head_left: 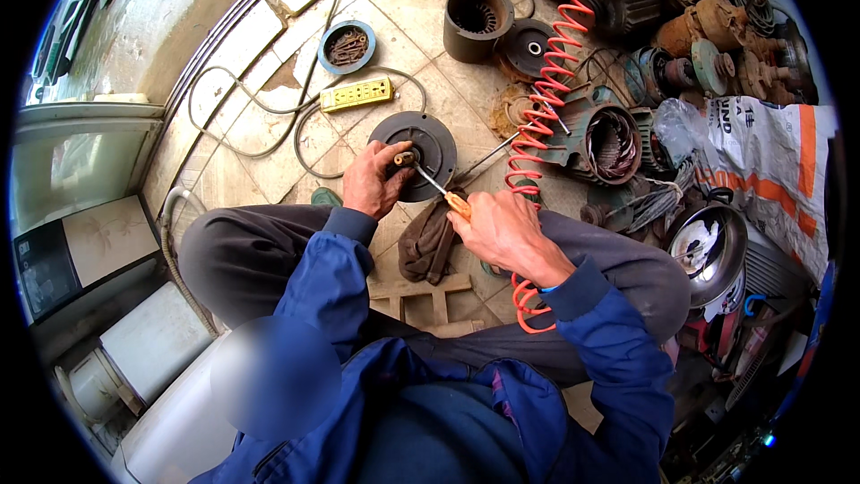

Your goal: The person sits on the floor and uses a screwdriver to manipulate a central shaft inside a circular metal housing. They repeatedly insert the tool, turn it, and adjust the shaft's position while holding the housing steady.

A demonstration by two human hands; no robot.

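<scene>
My right hand (512, 231) is closed around the amber handle of a screwdriver (435, 185). Its metal shaft points up and left to a small brass-coloured part (405, 159), pinched between the thumb and fingers of my left hand (374, 177). Shaft and part meet or nearly meet; the exact contact is too small to tell. Behind the part lies a dark round motor end cover (434, 139), partly hidden by my left hand. A brown cloth or glove (423, 246) lies on the floor between my legs, below the cover.
A yellow power strip (356, 95) and a blue bowl of bolts (324, 52) lie beyond my left hand. A coiled red air hose (524, 157) runs down past my right hand. Motor housings (611, 145) and a white sack (761, 157) crowd the right. A wooden frame (439, 300) sits between my legs.
</scene>
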